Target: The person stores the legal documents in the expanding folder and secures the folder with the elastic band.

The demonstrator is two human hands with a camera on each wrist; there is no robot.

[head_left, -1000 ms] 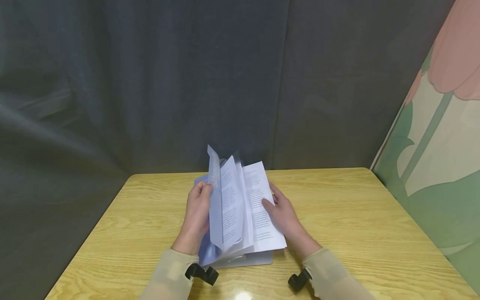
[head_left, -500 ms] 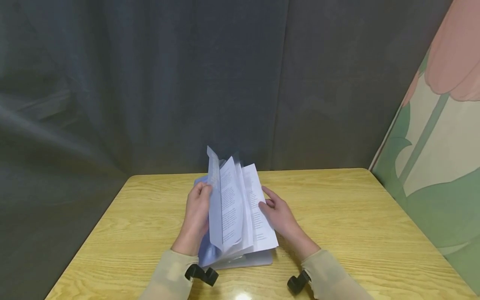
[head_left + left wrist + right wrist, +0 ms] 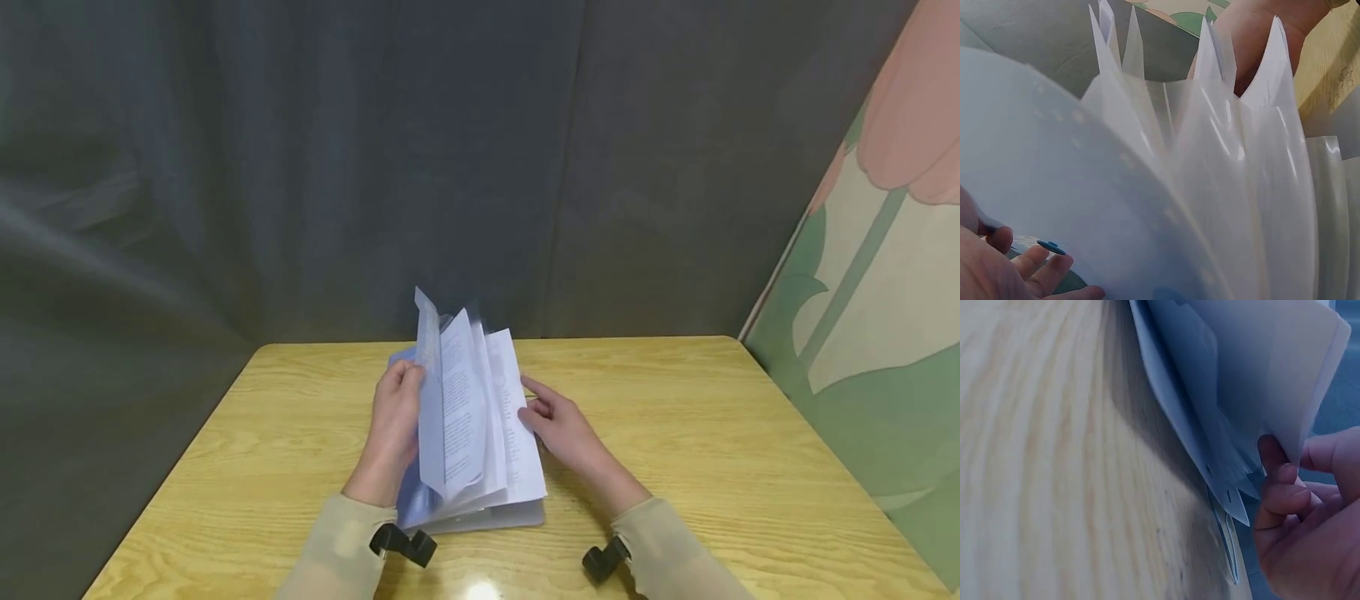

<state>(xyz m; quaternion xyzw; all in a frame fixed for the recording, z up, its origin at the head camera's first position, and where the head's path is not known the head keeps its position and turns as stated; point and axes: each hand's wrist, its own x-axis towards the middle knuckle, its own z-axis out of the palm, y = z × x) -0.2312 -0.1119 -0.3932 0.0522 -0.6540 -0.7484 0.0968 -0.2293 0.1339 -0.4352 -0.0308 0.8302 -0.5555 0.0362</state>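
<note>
A translucent bluish accordion file folder [image 3: 431, 425] stands fanned on the table, with printed sheets among its dividers. My left hand [image 3: 392, 421] grips the edge of its front cover from the left. In the left wrist view, clear pocket dividers [image 3: 1210, 169] spread behind the cover, and a small teal button [image 3: 1052, 247] sits by my fingers. Printed paper sheets [image 3: 517, 425] stand in a rear section, their lower right corner close to the folder's back panel. My right hand [image 3: 570, 433] pinches their right edge between thumb and fingers, as the right wrist view also shows.
The wood-grain table [image 3: 697, 450] extends around the folder. A dark curtain [image 3: 450, 167] hangs behind it, and a flower-painted wall [image 3: 885, 350] stands at the right. A thin cord loop [image 3: 1232, 562] hangs from the folder's edge in the right wrist view.
The rear paper sheets have slid left, deeper into the folder. My right hand moved slightly left with them, and less of their print shows. My left hand has stayed on the cover.
</note>
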